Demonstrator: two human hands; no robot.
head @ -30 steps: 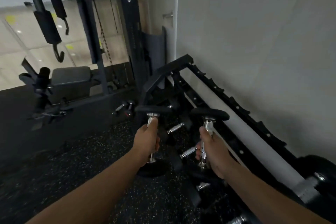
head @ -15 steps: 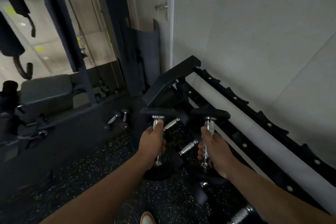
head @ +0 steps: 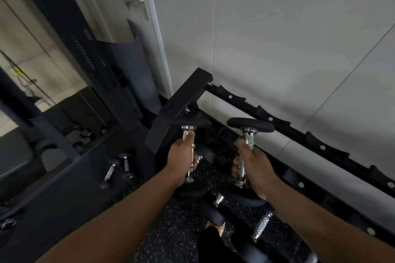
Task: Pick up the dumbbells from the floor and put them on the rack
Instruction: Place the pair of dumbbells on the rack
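I hold two small dumbbells upright, each with a chrome handle and black round ends. My left hand (head: pixel 181 160) grips the handle of the left dumbbell (head: pixel 191 123). My right hand (head: pixel 254 166) is wrapped around the handle of the right dumbbell (head: pixel 250 124). Both hang in the air in front of the black tiered rack (head: pixel 277 121), near its left end post (head: pixel 177 104). The top ends of both dumbbells sit about level with the rack's upper toothed rail. The lower ends are partly hidden behind my hands.
Several more dumbbells lie low down: a pair (head: pixel 116 168) on the floor at the left and others (head: pixel 261 226) below my hands. A black machine frame (head: pixel 64 28) and a mirror stand at the left. The white wall (head: pixel 277 28) backs the rack. My foot (head: pixel 215 228) shows below.
The view has tilted down and moved closer to the rack. Both dumbbells have stayed upright in my hands and now sit nearer the rack's left end.
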